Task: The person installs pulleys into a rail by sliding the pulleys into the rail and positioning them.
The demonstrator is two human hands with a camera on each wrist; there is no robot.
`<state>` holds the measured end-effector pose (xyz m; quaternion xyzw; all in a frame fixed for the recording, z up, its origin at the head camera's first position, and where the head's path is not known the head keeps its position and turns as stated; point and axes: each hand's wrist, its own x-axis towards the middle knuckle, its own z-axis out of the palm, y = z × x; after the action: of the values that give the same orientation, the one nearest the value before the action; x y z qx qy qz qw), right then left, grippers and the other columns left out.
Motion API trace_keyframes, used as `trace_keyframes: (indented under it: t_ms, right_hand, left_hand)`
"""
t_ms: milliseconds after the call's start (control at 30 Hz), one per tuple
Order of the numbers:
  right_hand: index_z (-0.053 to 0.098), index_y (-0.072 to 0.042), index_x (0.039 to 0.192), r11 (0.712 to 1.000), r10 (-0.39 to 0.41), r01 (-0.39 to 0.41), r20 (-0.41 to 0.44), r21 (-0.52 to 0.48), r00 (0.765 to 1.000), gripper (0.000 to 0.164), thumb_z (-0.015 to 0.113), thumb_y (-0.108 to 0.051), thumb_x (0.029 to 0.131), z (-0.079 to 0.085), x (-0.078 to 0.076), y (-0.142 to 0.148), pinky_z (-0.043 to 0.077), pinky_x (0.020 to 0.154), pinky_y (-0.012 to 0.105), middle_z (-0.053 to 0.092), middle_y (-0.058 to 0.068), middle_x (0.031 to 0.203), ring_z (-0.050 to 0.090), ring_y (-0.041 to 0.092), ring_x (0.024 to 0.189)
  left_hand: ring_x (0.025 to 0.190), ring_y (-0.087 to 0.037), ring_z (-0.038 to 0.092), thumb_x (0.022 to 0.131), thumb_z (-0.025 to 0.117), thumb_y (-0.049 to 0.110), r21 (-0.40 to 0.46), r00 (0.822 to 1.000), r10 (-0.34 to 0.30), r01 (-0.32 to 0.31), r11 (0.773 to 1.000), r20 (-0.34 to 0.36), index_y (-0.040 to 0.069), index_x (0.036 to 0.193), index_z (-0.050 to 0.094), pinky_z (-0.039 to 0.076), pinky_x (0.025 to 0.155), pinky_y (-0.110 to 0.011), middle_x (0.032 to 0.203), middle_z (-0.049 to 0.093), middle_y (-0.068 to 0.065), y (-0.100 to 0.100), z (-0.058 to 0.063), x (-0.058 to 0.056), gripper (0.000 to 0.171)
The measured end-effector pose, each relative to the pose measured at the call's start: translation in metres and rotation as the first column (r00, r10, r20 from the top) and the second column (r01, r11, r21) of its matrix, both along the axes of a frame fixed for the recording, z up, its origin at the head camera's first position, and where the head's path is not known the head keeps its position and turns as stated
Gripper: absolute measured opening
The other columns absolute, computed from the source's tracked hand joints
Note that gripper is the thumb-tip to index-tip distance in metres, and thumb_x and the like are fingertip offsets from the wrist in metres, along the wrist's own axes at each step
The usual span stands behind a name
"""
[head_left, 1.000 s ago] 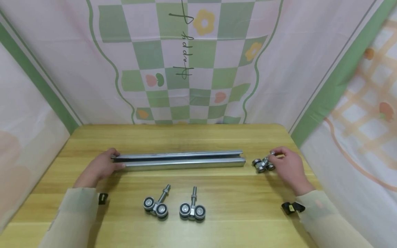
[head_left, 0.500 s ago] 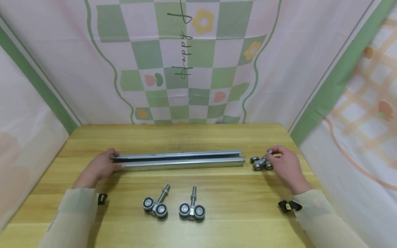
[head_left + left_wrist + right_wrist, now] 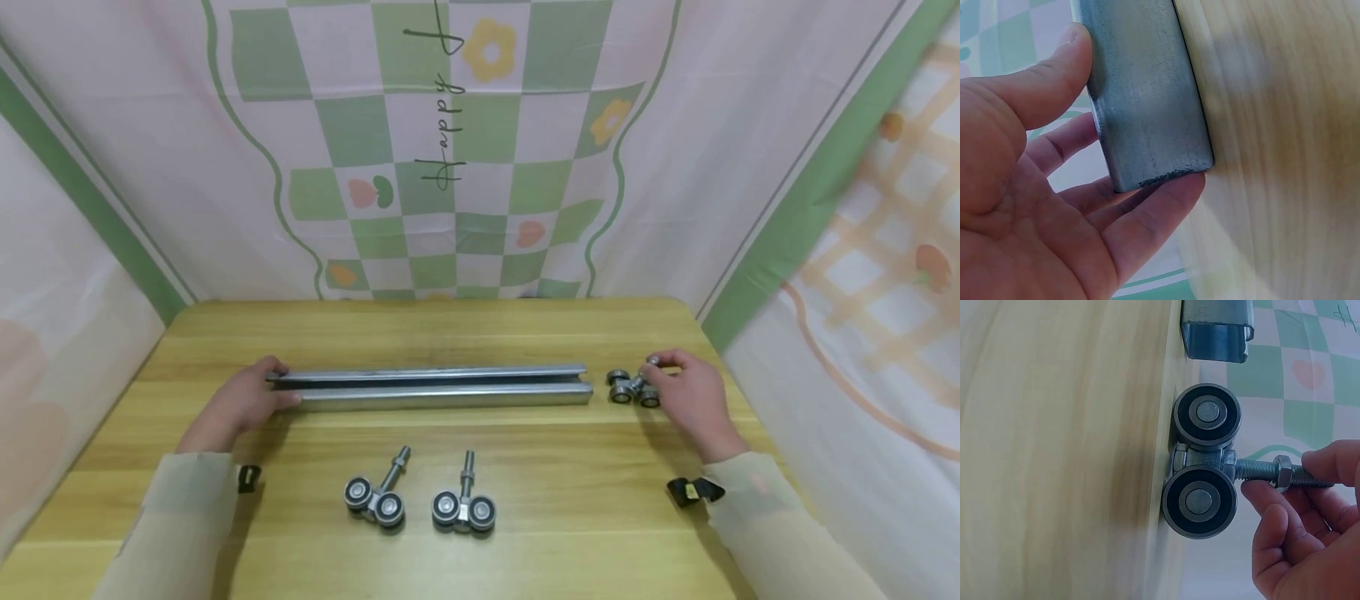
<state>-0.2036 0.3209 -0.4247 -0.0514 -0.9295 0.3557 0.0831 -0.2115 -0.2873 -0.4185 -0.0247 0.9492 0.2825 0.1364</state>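
Left hand [image 3: 247, 402]: curled on the left end of the rail [image 3: 442, 399]. In the left wrist view the thumb lies on the upper edge, and one fingertip touches the end face; the other fingers are partly hidden behind the metal.

Right hand [image 3: 692, 398]: fingers closed in a pinch on the held roller, gripping its threaded bolt [image 3: 1257, 469] about the nut [image 3: 1283, 473]. Held roller [image 3: 635, 387]: just to the left of the palm, and just beyond the rail's right end, with a small gap between. Its wheels appear to rest on the tabletop [image 3: 570, 467]; the bolt tilts up into the fingers.

Rail: lies lengthwise across the tabletop between the hands, slot facing up, left end in the grip, right end near the right hand but apart from it.

Left roller [image 3: 375, 498] and right roller [image 3: 464, 509]: side by side on the near side of the rail, well apart from both hands. Both bolts point toward the rail, the left one slanting right.

Patterned cloth [image 3: 420, 150] hangs behind the tabletop.
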Motion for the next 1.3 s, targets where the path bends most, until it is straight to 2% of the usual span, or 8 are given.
trace_keyframes:
  t_ms: [333,567,700,900,1300]
  right_hand:
    - [0.069,-0.004,0.112,1.000,-0.005,0.004,-0.013,-0.016,1.000,0.039,0.059,-0.040,0.099,-0.001,-0.002,-0.005,0.050,0.064,0.035,0.067,0.019,0.112,0.060,0.027,0.083]
    - [0.070,-0.005,0.110,0.998,0.006,-0.007,-0.013,-0.064,1.000,0.036,0.061,-0.038,0.099,-0.001,-0.001,-0.014,0.052,0.059,0.033,0.067,0.016,0.109,0.062,0.026,0.081]
    - [0.070,-0.005,0.110,0.997,0.019,-0.021,-0.018,-0.080,1.000,0.035,0.063,-0.037,0.098,-0.002,-0.002,-0.019,0.054,0.062,0.033,0.067,0.015,0.111,0.063,0.026,0.086]
    - [0.070,-0.006,0.109,0.997,0.022,-0.024,-0.035,-0.069,0.999,0.033,0.063,-0.035,0.098,-0.005,-0.005,-0.025,0.053,0.064,0.035,0.067,0.014,0.112,0.064,0.026,0.089]
    - [0.069,-0.005,0.106,0.998,0.053,-0.054,-0.056,-0.023,0.997,0.021,0.064,-0.023,0.098,-0.007,-0.008,-0.039,0.054,0.057,0.034,0.068,0.014,0.107,0.067,0.028,0.087]
  left_hand:
    - [0.122,-0.058,0.043,0.093,0.071,0.034,-0.009,1.000,-0.005,0.005,1.000,-0.010,-0.005,0.138,0.044,0.035,0.099,-0.069,0.137,0.045,-0.039,0.000,0.000,0.002,0.065]
    - [0.122,-0.058,0.043,0.093,0.070,0.034,-0.010,1.000,-0.006,0.006,1.000,-0.007,-0.004,0.138,0.044,0.035,0.099,-0.069,0.138,0.044,-0.039,-0.001,0.000,0.002,0.064]
    - [0.122,-0.058,0.043,0.094,0.070,0.033,-0.007,1.000,-0.012,0.012,1.000,-0.010,-0.004,0.138,0.044,0.035,0.099,-0.069,0.138,0.045,-0.039,-0.001,0.000,0.001,0.063]
    - [0.121,-0.057,0.044,0.093,0.071,0.034,-0.001,1.000,-0.011,0.011,1.000,-0.015,-0.004,0.137,0.045,0.036,0.098,-0.069,0.136,0.046,-0.038,-0.002,-0.001,0.001,0.063]
    - [0.122,-0.057,0.043,0.093,0.070,0.035,0.003,1.000,-0.009,0.010,1.000,-0.011,-0.004,0.139,0.044,0.035,0.099,-0.069,0.138,0.044,-0.039,-0.002,-0.001,0.000,0.066]
